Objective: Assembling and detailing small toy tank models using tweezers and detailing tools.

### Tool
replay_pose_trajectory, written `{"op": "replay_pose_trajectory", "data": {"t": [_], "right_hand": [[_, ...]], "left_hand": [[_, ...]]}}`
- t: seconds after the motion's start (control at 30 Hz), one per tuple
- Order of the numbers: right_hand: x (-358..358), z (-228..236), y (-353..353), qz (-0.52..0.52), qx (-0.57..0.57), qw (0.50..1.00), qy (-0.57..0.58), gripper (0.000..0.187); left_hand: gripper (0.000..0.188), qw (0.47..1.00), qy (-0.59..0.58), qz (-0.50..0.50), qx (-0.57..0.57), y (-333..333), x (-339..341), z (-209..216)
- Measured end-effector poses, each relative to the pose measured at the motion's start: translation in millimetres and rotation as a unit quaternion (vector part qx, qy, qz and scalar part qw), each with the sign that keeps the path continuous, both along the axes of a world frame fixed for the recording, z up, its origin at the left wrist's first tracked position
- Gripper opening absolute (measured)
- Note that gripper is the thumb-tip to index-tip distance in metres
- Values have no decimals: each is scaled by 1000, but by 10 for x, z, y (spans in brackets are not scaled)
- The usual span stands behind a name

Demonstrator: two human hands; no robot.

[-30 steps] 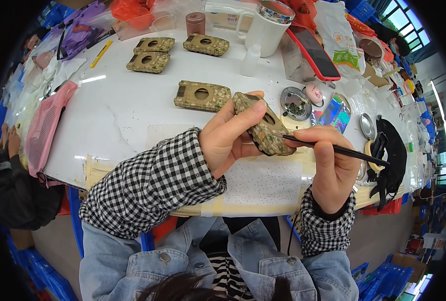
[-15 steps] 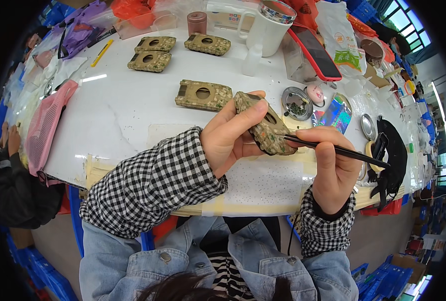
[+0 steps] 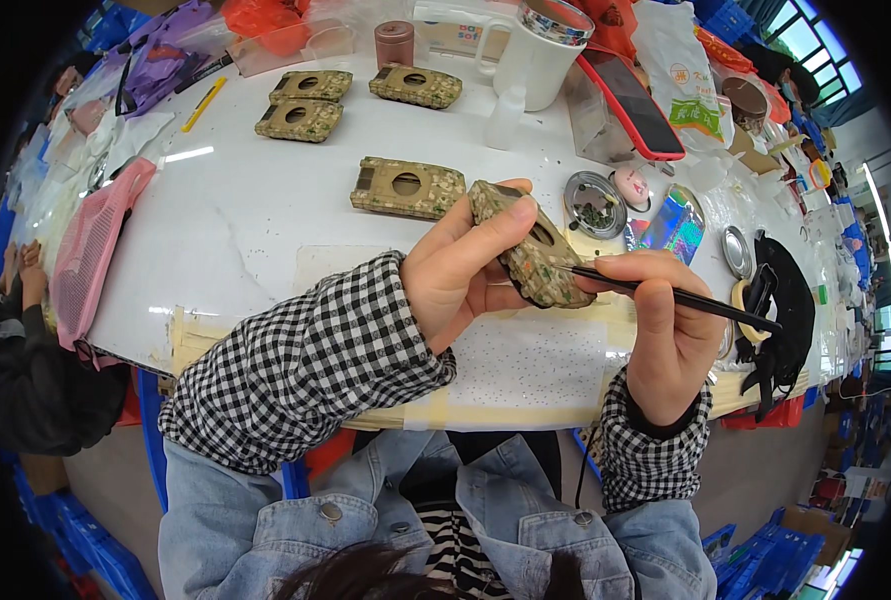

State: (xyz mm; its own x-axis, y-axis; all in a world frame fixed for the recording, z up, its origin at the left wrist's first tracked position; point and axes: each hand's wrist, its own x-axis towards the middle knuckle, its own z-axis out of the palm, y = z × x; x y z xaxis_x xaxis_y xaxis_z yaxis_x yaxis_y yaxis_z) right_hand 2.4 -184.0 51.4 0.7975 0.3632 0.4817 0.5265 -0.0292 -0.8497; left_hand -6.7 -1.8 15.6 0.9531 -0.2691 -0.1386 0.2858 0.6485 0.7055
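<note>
My left hand grips a camouflage-patterned model tank hull, tilted, with the thumb on top and the fingers beneath. A round opening shows in the hull's upper face. In my right hand is a pair of slim black tweezers, pinched between thumb and fingers. Its tip rests at the hull's near end; any small part there is too tiny to make out. Just behind my left hand lies another hull. Farther back are more of these hulls, two of them touching.
Right of the held hull stands a round dish of small dark green bits. A white mug and a red-cased phone sit behind. A pink mesh pouch lies left, a black cloth item right. Dark specks dot a white sheet.
Both hands keep nearly the same place and hold. The tweezers have shifted very slightly to the right. At the far left, another person's hands have moved a little.
</note>
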Motion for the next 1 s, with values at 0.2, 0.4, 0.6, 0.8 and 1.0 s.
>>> {"op": "replay_pose_trajectory", "data": {"t": [0.2,0.4,0.6,0.8,1.0], "right_hand": [[-1,13,-7,4,-9,1000,8,18],[8,5,-11,8,-13,1000,0,18],[5,-5,-19,5,-14,1000,2,18],[-6,-7,-7,0,-3,1000,6,19],[-4,-16,-7,1,3,1000,11,20]], "left_hand": [[54,1000,0,4,-4,-4,3,-10],[54,1000,-1,-1,2,6,6,-12],[54,1000,0,-2,2,2,6,2],[55,1000,-2,-4,-1,3,3,5],[55,1000,-3,-1,-4,1,4,-4]]}}
